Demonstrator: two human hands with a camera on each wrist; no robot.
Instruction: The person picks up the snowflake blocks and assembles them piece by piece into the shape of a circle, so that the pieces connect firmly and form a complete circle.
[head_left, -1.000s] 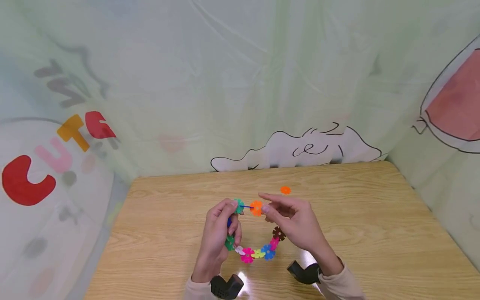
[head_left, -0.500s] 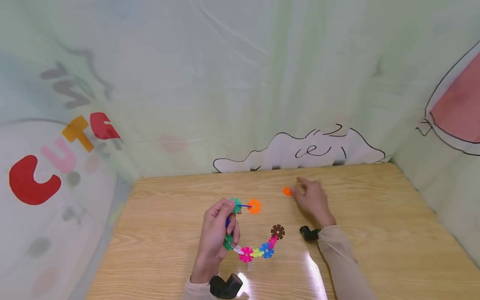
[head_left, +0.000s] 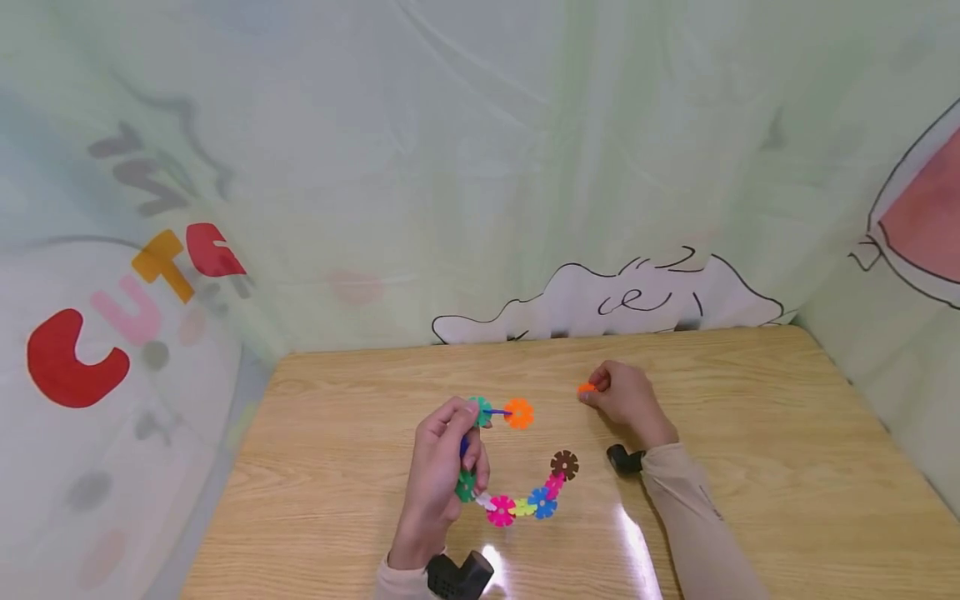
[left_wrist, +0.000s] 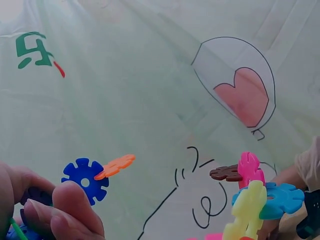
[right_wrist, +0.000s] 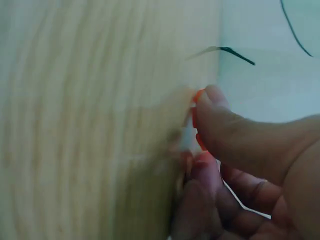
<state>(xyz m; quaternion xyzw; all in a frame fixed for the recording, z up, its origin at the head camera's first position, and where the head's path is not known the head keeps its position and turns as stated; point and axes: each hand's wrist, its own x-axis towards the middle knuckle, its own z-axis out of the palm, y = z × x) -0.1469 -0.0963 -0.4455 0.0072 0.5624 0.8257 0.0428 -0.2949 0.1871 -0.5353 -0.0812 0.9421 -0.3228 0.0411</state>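
Observation:
My left hand [head_left: 444, 454] grips a curved chain of interlocked plastic snowflake discs, pinching it by a teal disc [head_left: 482, 411]. From there a dark blue disc, edge-on in the head view, joins an orange disc [head_left: 518, 413] at one end. The chain's other end is a brown disc [head_left: 564, 465], reached through pink, blue [head_left: 542, 503], yellow, magenta and white discs. In the left wrist view the dark blue disc [left_wrist: 85, 194] faces the camera. Farther back, my right hand [head_left: 628, 398] pinches a loose orange disc [head_left: 586, 388] at the tabletop; thumb and fingers mostly cover it.
The wooden table [head_left: 337, 467] runs back to a hanging cloth [head_left: 360, 208] printed with letters and drawings. Each wrist wears a black camera, one at the left [head_left: 459, 575] and one at the right [head_left: 625, 459].
My right hand has left the chain's orange end, gone back and right to the loose orange disc, and now pinches it. The left hand stays nearly in place with the chain.

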